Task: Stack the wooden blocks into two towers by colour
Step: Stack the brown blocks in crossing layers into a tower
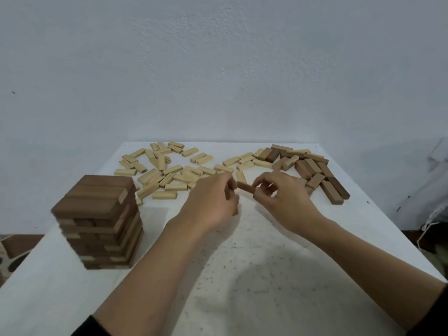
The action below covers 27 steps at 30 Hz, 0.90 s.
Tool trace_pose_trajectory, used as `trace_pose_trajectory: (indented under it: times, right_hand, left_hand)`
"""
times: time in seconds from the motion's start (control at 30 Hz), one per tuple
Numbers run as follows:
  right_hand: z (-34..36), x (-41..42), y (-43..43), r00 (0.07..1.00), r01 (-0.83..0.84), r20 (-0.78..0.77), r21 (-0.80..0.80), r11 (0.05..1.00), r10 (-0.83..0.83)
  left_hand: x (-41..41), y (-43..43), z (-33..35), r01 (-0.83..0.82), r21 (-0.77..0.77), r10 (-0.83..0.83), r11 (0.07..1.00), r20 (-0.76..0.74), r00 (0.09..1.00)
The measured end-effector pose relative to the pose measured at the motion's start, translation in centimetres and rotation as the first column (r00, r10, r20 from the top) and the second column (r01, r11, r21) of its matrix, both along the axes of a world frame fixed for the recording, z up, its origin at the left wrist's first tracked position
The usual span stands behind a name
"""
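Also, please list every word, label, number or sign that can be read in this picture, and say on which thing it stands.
None: no readable text anywhere.
The dark block held between the hands, the tower, the loose pale blocks and the loose dark blocks show bare wood only.
The table bears dark specks, not letters; the wall is plain.
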State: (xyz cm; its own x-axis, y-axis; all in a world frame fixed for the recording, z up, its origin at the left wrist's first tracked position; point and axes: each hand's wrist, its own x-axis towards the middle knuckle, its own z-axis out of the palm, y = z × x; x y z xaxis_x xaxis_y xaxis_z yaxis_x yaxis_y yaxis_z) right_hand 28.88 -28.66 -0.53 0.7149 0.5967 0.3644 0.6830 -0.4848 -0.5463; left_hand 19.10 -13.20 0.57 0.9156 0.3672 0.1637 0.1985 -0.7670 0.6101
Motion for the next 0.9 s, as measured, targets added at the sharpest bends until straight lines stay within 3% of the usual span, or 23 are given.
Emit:
trace_pose_trajectory:
  times: [0.2, 0.4, 0.5, 0.6, 0.7, 0.77, 0.9]
  right_hand:
    - [-1.1, -4.8, -1.1, 0.993, -0.076, 0.082, -0.143, 0.987, 0.089]
    - [-1.7, -5.8, -0.9, 0.988, -0.142, 0.034, -0.178, 0.974, 0.150]
    - [-1.0, -4.8, -1.2, 0.988, -0.137, 0.052, -0.159, 0.978, 0.147]
    - [-0.4, -1.9, -2.5, 0.982, -0.005, 0.186, -0.195, 0.981, 0.042]
    - [-0.7, 1.1, -4.3, 0.913, 0.264, 0.370, -0.216, 0.940, -0.171]
    - [-1.1, 1.8, -5.1, 0.900, 0.352, 0.358, -0.254, 0.901, -0.250]
    - [-1.2, 2.1, -6.3, 0.921, 0.369, 0.265, -0.358, 0.858, -0.286]
  left_hand:
    - [-4.4, 0.2, -1.6, 0.074, 0.093, -0.066, 0.993, -0.092, 0.994]
    - [-4.8, 1.4, -2.7, 0.081, 0.149, -0.079, 0.986, -0.018, 0.997]
    - [-4.8, 1.6, -3.5, 0.094, 0.065, -0.095, 0.994, 0.027, 0.995]
    - [-5.0, 1.5, -3.9, 0.132, 0.024, -0.133, 0.991, 0.024, 0.991]
    - [-5.5, 0.8, -3.7, 0.137, -0.017, -0.137, 0.990, -0.021, 0.990]
    - [-5.9, 0.2, -3.7, 0.159, 0.027, -0.156, 0.987, -0.081, 0.984]
    - [-6.0, 0.1, -3.6, 0.169, 0.028, -0.166, 0.985, -0.096, 0.982]
